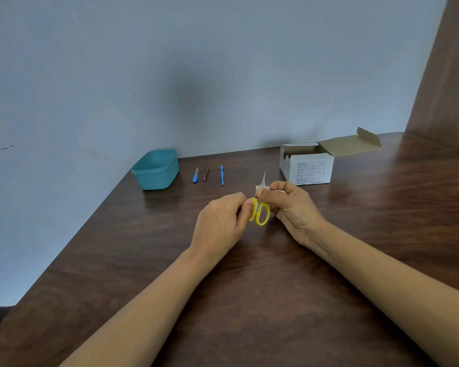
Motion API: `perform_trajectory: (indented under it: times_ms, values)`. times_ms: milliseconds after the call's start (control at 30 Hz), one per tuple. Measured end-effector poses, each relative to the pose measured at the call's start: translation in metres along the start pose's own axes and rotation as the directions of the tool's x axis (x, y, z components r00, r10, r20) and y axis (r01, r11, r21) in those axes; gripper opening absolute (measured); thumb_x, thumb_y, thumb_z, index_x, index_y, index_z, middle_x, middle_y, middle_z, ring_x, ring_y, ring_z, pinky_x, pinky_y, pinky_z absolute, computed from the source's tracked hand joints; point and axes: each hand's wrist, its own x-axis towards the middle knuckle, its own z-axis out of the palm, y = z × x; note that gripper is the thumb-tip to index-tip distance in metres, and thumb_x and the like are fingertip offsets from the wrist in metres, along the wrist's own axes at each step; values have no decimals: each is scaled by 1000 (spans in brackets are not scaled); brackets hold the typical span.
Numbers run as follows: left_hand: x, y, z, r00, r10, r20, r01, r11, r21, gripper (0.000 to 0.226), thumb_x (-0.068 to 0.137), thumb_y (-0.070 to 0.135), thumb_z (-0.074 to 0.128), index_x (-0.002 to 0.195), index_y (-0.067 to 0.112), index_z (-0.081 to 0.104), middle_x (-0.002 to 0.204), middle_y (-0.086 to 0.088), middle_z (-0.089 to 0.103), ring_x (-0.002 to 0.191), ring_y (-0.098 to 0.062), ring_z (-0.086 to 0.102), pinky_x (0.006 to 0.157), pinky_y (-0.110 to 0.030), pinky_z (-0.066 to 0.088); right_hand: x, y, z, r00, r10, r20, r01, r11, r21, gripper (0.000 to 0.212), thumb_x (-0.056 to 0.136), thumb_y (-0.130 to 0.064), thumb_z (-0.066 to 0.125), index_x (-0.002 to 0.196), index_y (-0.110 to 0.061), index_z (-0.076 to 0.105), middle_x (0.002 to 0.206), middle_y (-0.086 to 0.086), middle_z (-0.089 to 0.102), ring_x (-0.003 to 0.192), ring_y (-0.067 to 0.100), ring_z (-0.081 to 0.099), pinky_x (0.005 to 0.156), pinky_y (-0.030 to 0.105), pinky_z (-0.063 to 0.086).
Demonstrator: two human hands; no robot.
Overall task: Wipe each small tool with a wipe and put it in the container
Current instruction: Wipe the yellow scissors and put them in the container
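left hand (223,221) pinches the yellow scissors (261,211) by a handle while the right hand (292,207) clamps a white wipe (261,187) round their blades above the table (249,300), the open teal container (155,169) far back left beside a row of small tools (206,172), the open white box (306,165) hiding its contents.

The bench (252,292) was a dark brown wood-grain surface set against a pale wall. Near its far left corner stood a teal plastic container (157,179), open at the top. Just to the right of it three small tools lay in a row, apart from one another and each pointing away: a short file with a blue handle (195,176), thin tweezers (206,172) and a slim blue-handled tool (222,175). Farther right, well apart from them, sat a white cardboard box (309,169) with its brown flap folded open.
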Motion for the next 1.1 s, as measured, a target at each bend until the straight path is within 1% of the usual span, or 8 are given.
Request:
perform_trajectory:
  times_ms: [267, 333, 467, 633, 700, 800, 967, 1100]
  values:
    - [-3, 3, -1, 998, -57, 0, 57, 995, 77, 31, 99, 31, 47, 70, 22, 48, 62, 9, 49, 56, -12, 47, 47, -17, 24, 0, -2, -1, 999, -8, 49, 11, 998, -63, 19, 80, 2, 68, 78, -14, 58, 73, 3, 67, 63, 8, 55, 58, 16, 41]
    - [-2, 2, -1, 999, -45, 10, 44, 998, 48, 31, 99, 31, 47, 69, 21, 48, 61, 9, 49, 56, -12, 47, 48, -18, 27, 1, -3, -2, 998, 3, 56, -1, 1000, -30, 20, 80, 5, 66, 81, -13, 59, 71, 2, 69, 59, 5, 60, 55, 13, 45]
    - [-1, 0, 0, 999, -24, 29, 24, 1000, -6, 36, 96, 36, 41, 70, 15, 52, 61, 5, 51, 57, -14, 49, 52, -34, 40, 3, -1, -4, 999, 13, 32, -14, 999, 31, 25, 73, 6, 71, 84, -13, 58, 69, 3, 70, 57, 7, 63, 58, 16, 46]
    - [-2, 2, 1, 1000, -7, 21, 8, 1000, -22, 39, 95, 40, 37, 70, 15, 53, 62, 5, 52, 58, -14, 50, 53, -37, 43, 1, -2, -1, 1000, -8, 12, 8, 1000, 2, 42, 46, -16, 83, 79, -14, 57, 67, 2, 65, 67, 16, 57, 68, 25, 40]
    - [-2, 1, 1, 999, -27, 18, 27, 999, -22, 39, 95, 40, 38, 71, 15, 54, 62, 5, 53, 58, -14, 51, 53, -38, 43, -1, -2, 0, 999, -22, 27, 23, 999, -39, 36, 51, -19, 82, 78, -14, 59, 72, 6, 65, 71, 16, 57, 72, 28, 40]
    - [-2, 0, 2, 999, -43, 25, 44, 999, -30, 39, 97, 39, 40, 72, 15, 57, 63, 4, 55, 58, -14, 52, 54, -40, 45, 0, -1, -1, 999, -37, 29, 39, 997, -63, 21, 70, -5, 76, 82, -12, 61, 82, 9, 70, 80, 20, 60, 79, 31, 40]
    - [-1, -2, 1, 999, -39, 29, 40, 998, -39, 37, 95, 38, 40, 70, 15, 55, 61, 4, 53, 58, -14, 51, 54, -40, 44, 3, 1, -2, 1000, -21, -5, 21, 999, 34, 24, 75, 5, 71, 88, -11, 61, 74, 5, 73, 77, 17, 64, 76, 25, 43]
    - [-2, 1, 1, 999, -32, 13, 32, 999, -24, 36, 96, 38, 40, 70, 17, 54, 61, 5, 52, 57, -13, 50, 52, -36, 43, 2, -1, 0, 998, 5, -67, -2, 999, 42, 36, 55, -13, 81, 84, -11, 61, 70, 2, 68, 67, 11, 60, 62, 19, 42]
